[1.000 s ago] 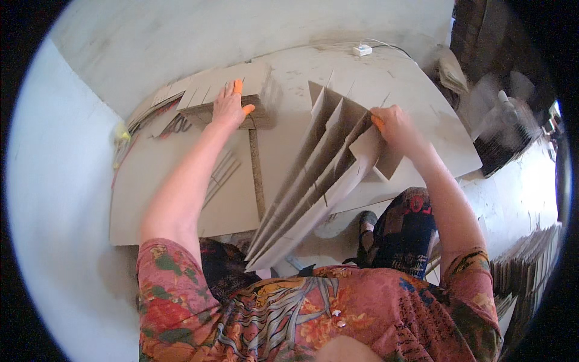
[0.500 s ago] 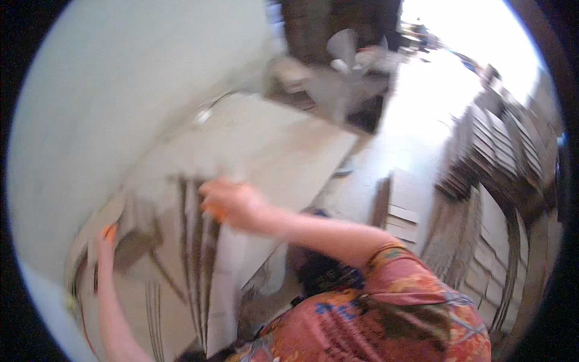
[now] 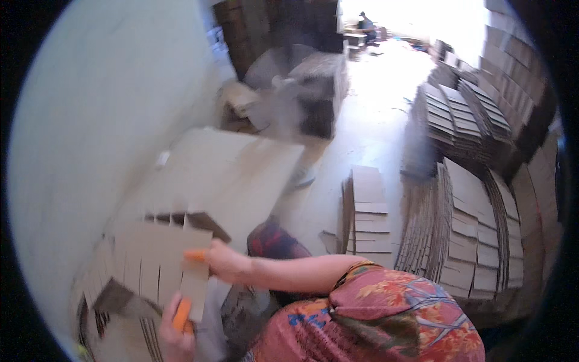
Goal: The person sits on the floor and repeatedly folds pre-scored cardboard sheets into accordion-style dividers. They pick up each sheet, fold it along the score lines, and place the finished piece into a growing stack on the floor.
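Observation:
A flat brown cardboard divider strip [image 3: 160,247] with several long slits lies in front of me at lower left. My right hand [image 3: 224,260] is closed on its right edge, an orange covering on a finger lying over the cardboard. Closer to me, my left hand [image 3: 175,339] pinches the strip's lower right end, and it has orange finger coverings too. Behind the strip, the edges of upright cardboard dividers [image 3: 178,218] stick up, forming small cells. More slotted cardboard pieces [image 3: 142,335] lie beside my left hand, partly hidden.
A pale board [image 3: 241,160] extends ahead, along the wall [image 3: 90,120]. Beyond it a fan [image 3: 280,84] is blurred. On the right stand stacks of slotted cardboard [image 3: 467,223] and a smaller stack [image 3: 369,190]. Far off, a person [image 3: 366,25] sits near the bright opening.
My left hand has come from the far left toward me and now grips the strip. My right hand has moved from over the upright dividers to the strip's edge. The view has shifted.

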`<state>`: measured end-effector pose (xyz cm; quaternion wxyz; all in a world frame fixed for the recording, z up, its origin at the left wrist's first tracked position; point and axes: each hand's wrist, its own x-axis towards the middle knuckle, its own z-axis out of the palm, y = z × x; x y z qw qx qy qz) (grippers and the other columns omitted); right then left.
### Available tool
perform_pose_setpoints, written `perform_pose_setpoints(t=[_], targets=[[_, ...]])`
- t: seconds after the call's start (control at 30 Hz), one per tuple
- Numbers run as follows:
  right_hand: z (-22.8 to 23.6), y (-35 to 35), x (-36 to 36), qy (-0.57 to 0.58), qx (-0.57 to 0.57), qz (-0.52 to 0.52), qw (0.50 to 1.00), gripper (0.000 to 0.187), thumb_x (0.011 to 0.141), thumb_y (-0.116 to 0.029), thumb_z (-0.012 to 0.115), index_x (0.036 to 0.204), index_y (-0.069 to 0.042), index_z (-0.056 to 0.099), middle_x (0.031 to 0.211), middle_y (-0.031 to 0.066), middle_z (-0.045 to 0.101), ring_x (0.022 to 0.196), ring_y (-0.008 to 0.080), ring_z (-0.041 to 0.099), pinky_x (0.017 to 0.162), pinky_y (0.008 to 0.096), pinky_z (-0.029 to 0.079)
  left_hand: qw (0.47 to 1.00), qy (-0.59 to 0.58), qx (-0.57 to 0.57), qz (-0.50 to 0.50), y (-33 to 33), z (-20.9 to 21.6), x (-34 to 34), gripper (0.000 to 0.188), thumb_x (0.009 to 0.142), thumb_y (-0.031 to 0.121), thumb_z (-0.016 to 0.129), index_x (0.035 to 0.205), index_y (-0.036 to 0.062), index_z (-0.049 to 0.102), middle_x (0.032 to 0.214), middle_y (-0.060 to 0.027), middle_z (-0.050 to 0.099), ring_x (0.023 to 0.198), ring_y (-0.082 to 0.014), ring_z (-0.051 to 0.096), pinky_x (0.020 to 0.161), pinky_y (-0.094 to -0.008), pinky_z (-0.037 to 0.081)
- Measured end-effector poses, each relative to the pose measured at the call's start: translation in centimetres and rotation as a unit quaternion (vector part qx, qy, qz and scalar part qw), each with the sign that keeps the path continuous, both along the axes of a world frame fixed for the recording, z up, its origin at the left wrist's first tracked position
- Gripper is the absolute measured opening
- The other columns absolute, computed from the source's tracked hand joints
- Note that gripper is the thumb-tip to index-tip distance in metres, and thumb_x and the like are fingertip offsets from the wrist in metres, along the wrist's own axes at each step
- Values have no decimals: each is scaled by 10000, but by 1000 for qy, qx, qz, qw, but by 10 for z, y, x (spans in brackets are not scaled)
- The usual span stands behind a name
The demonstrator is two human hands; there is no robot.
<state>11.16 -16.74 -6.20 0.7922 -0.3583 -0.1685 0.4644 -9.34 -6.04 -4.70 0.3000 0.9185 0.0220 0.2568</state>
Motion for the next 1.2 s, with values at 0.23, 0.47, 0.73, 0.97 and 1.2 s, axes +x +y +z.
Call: perform_pose_setpoints(t=[0.23,0.47,0.73,0.97,1.2], targets=[[43,-83,61,-153,0,-297,943,306,855,-192,692,1081,8,637,991,79,671,896,165,616,782,321,493,971,51,-121,200,22,23,20,389,891,132,639,1229,-47,570,1184,-168,614,1104,-220,578,962,-329,435],[32,-63,85,-311,76,-248,914,245,838,-116,724,1074,-63,684,977,-3,688,869,103,601,801,275,476,924,197,-202,256,42,18,10,309,899,183,614,1113,-38,643,802,-15,652,670,-119,549,629,-279,454],[34,-45,92,-387,74,-225,891,214,836,-104,725,1042,-53,698,945,-19,691,841,86,603,755,267,495,939,238,-59,240,56,20,-20,243,891,141,599,1069,-11,666,885,-76,690,807,-142,601,717,-291,463],[40,-44,80,-457,-25,-184,870,176,853,-127,711,1001,-31,712,878,-24,690,785,67,588,687,260,499,949,167,-78,258,65,15,-44,213,884,83,588,1039,-46,656,763,-128,656,674,-148,560,623,-303,448],[21,-58,78,-483,-188,-114,848,167,865,-151,703,946,-5,710,774,-44,642,713,49,531,597,253,462,944,175,-51,274,65,13,-40,216,885,78,580,1038,-56,652,747,-131,648,674,-154,562,623,-300,447]])
